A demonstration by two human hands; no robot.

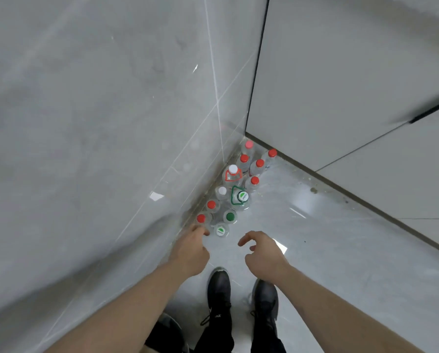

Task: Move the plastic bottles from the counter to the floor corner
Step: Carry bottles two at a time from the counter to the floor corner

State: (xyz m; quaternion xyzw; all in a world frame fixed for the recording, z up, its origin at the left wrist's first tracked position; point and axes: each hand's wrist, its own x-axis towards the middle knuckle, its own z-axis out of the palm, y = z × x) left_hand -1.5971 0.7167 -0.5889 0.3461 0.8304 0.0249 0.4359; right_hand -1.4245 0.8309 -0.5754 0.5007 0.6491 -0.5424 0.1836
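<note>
Along the foot of the grey tiled wall [98,123], I count twelve plastic bottles [235,189] standing upright on the glossy grey floor [315,225], bunched into the corner beside the white cabinet [340,85]: eight red caps, two white, one green, one white-and-green. My left hand [191,253] hovers just short of the nearest bottle, fingers loosely curled, holding nothing. My right hand [263,256] hangs near it, fingers relaxed and empty. Two black shoes [219,289] stand below.
</note>
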